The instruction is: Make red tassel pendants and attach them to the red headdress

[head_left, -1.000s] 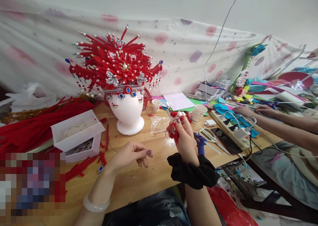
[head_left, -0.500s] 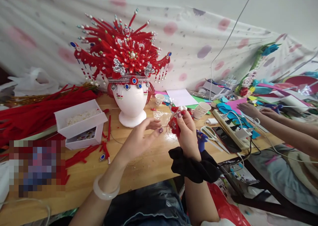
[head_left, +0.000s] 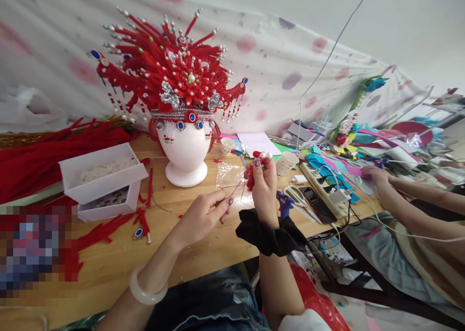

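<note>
The left hand's [head_left: 199,219] fingers pinch one thin strand [head_left: 236,189] above the pale wooden table [head_left: 218,254]. Just beyond, the right hand's [head_left: 264,188] fingers pinch one small red ornament [head_left: 250,175] with white round beads [head_left: 267,155]; it looks light, soft, fragile, best held at its beaded end. Farther: one white foam head [head_left: 187,151], one red headdress [head_left: 181,76].

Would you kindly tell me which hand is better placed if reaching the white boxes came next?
Probably the left hand: it is nearer the white boxes and seems to pinch only a thin strand, while the right hand grips a red beaded ornament farther away.
</note>
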Demonstrator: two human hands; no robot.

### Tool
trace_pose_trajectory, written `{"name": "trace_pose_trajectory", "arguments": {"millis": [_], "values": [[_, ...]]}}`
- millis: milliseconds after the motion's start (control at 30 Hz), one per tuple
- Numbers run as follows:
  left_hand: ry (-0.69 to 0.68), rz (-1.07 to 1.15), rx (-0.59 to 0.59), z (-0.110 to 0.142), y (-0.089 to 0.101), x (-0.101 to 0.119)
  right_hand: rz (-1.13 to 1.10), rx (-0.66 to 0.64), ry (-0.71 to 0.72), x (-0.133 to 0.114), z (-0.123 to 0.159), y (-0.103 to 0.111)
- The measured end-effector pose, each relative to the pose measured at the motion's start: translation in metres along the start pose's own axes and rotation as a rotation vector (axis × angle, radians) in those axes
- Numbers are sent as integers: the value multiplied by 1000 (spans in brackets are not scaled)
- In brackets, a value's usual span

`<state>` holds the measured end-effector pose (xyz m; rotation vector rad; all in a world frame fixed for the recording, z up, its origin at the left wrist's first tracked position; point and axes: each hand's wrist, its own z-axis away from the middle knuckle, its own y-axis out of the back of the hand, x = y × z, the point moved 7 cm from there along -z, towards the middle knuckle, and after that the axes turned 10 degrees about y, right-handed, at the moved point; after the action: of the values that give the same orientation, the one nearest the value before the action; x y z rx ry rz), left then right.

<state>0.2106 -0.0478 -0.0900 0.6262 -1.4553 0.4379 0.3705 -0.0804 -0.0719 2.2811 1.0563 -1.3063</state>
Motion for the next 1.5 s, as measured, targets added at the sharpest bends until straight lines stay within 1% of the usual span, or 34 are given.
{"name": "trace_pose_trajectory", "arguments": {"millis": [67,133,167,233,300,367,433,500,533,667,733,833,967,1100,1200,1367,1500], "values": [[33,-25,-24,6,3,-11,17,19,30,-2,-6,3],[83,-61,-1,11,11,-24,19,32,65,-6,-12,6],[112,-80,44,13,19,-32,18,36,82,-8,-15,7],[154,-133,182,16,39,-45,20,32,104,-11,-19,10],[150,-189,323,19,59,-52,24,22,112,-13,-21,11],[111,-265,445,23,74,-53,27,12,117,-15,-21,10],[57,-363,501,24,80,-48,30,-3,125,-16,-21,9],[-6,-395,485,22,76,-36,33,-25,137,-18,-20,6],[-41,-374,462,19,71,-28,32,-36,140,-19,-19,4],[-180,-182,409,4,53,14,1,-64,130,-22,-17,-4],[-204,-98,344,-8,42,30,-26,-69,110,-23,-16,-8],[-217,7,247,-22,26,41,-65,-71,64,-24,-14,-12],[-209,39,219,-26,19,38,-78,-48,37,-23,-12,-11],[-162,67,228,-21,23,29,-31,3,93,-23,-12,-7],[-128,41,249,-17,26,27,-6,23,117,-21,-12,-8],[-95,-40,257,-11,25,25,-85,85,142,-22,-16,-8],[-39,-61,266,-7,28,12,-157,101,147,-24,-21,-5]]}}
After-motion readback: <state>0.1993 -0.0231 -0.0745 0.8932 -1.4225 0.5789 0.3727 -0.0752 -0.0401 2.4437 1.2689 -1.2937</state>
